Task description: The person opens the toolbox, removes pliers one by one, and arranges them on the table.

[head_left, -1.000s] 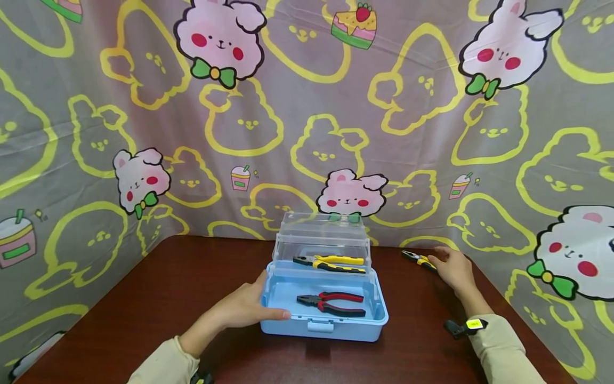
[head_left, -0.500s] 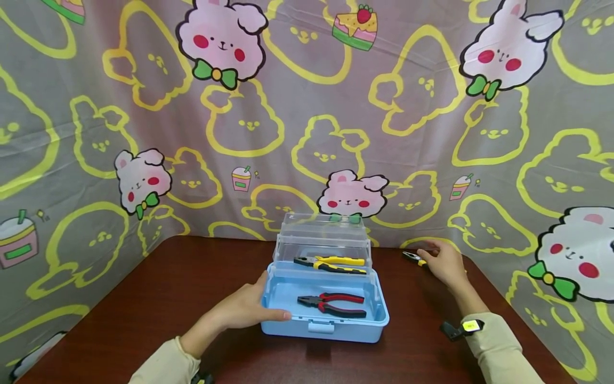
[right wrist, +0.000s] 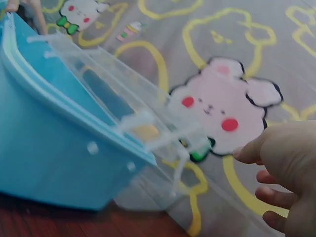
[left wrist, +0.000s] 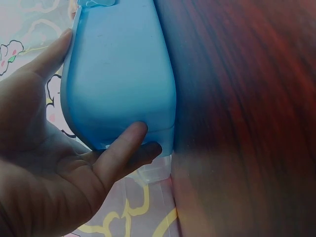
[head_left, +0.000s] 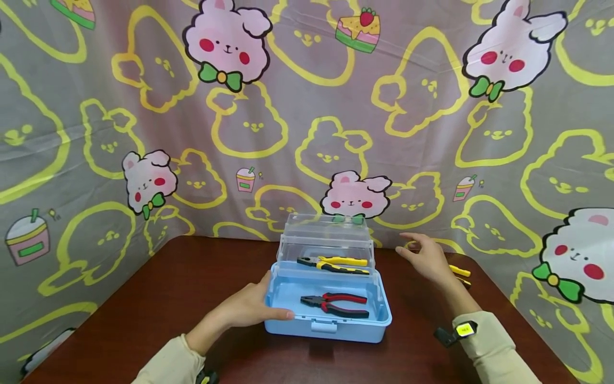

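Note:
A blue toolbox (head_left: 331,329) with clear folding trays stands on the table. My left hand (head_left: 247,306) holds its left end, thumb along the front rim; in the left wrist view the fingers (left wrist: 121,150) press its side wall. Red-and-black pliers (head_left: 336,304) lie in the bottom of the box. Yellow-and-black pliers (head_left: 336,263) rest in a tray above. My right hand (head_left: 427,258) is in the air right of the box, fingers spread, holding nothing. Behind its wrist, yellow-and-black handles of another pair of pliers (head_left: 459,271) show; the head is hidden.
The dark wooden table (head_left: 192,298) carries everything. A grey curtain with rabbit drawings (head_left: 268,176) hangs close behind and at both sides. The toolbox's clear raised trays (head_left: 326,234) stand near the curtain.
My right hand has left the pliers at the right and moved left toward the toolbox. The left hand has stayed on the box. The view has shifted slightly.

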`<state>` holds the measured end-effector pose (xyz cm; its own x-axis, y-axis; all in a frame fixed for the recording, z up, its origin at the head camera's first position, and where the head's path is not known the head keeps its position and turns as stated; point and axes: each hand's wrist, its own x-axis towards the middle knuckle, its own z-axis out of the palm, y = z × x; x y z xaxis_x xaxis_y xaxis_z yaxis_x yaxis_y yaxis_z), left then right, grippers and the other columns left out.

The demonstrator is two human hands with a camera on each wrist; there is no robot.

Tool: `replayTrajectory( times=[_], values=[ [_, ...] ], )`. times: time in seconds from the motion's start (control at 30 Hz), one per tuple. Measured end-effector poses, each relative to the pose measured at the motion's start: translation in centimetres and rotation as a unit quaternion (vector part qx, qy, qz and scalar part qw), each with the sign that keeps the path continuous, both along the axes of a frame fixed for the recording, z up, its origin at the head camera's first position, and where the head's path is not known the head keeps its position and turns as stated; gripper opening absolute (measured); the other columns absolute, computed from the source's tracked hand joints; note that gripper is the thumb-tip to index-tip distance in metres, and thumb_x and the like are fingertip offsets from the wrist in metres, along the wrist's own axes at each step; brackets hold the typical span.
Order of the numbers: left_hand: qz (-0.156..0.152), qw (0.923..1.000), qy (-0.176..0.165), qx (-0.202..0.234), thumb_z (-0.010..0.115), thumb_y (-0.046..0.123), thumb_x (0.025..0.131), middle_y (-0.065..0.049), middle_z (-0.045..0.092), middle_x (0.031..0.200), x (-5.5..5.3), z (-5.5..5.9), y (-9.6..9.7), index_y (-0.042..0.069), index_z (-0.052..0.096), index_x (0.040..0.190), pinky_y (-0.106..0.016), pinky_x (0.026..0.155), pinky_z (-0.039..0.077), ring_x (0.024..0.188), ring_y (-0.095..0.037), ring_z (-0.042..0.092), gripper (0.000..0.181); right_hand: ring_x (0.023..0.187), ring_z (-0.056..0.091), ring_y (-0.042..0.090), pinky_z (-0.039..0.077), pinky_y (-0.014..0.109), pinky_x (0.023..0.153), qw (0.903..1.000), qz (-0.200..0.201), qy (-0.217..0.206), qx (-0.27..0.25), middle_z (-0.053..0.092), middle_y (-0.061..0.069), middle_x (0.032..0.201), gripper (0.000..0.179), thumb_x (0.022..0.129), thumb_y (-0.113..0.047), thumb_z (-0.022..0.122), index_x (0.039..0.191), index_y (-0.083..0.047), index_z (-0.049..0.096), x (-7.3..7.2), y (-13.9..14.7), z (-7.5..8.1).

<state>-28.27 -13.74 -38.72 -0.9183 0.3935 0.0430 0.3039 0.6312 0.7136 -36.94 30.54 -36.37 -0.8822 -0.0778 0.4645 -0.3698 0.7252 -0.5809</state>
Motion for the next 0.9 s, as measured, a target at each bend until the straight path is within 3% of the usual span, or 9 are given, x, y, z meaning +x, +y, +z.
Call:
replayTrajectory(
  times=[0.27, 0.47, 0.77, 0.9],
  values=[
    [0.006, 0.9999, -0.005, -0.007, 0.085, 0.057, 0.080, -0.022, 0.057, 0.139, 0.0, 0.0, -0.1, 0.006, 0.010, 0.165, -0.052, 0.092, 0.049, 0.114, -0.027, 0.061, 0.124, 0.114, 0.061, 0.042, 0.050, 0.058, 0.093, 0.9976, 0.069, 0.003, -0.007, 0.061, 0.023, 0.129, 0.047, 0.094, -0.018, 0.078, 0.135, -0.001, 0.064, 0.6, -3.5, 1.0],
    [0.011, 0.9997, 0.008, -0.018, 0.086, 0.057, 0.079, -0.025, 0.058, 0.137, 0.2, 0.3, -0.1, 0.001, 0.012, 0.164, -0.052, 0.093, 0.049, 0.115, -0.028, 0.061, 0.126, 0.109, 0.061, 0.035, 0.049, 0.058, 0.094, 0.9960, 0.087, 0.008, 0.017, 0.066, 0.018, 0.125, 0.046, 0.090, -0.017, 0.083, 0.131, -0.003, 0.068, 0.8, -5.2, 1.7],
    [0.005, 0.9998, 0.010, -0.018, 0.085, 0.056, 0.080, -0.024, 0.059, 0.137, 0.1, 0.4, -0.1, 0.004, 0.010, 0.165, -0.051, 0.091, 0.050, 0.114, -0.028, 0.062, 0.125, 0.109, 0.062, 0.037, 0.051, 0.055, 0.089, 0.9873, 0.147, -0.001, 0.059, 0.067, 0.013, 0.124, 0.048, 0.088, -0.024, 0.086, 0.129, -0.004, 0.071, 0.4, -7.4, 1.7],
    [0.000, 0.9998, 0.012, -0.017, 0.085, 0.056, 0.080, -0.024, 0.059, 0.137, 0.0, 0.3, -0.1, 0.005, 0.010, 0.165, -0.051, 0.091, 0.050, 0.114, -0.028, 0.063, 0.124, 0.108, 0.061, 0.038, 0.051, 0.052, 0.086, 0.9857, 0.149, -0.004, 0.079, 0.068, 0.014, 0.123, 0.047, 0.088, -0.023, 0.086, 0.128, -0.004, 0.072, 0.5, -8.1, 1.7]
  ],
)
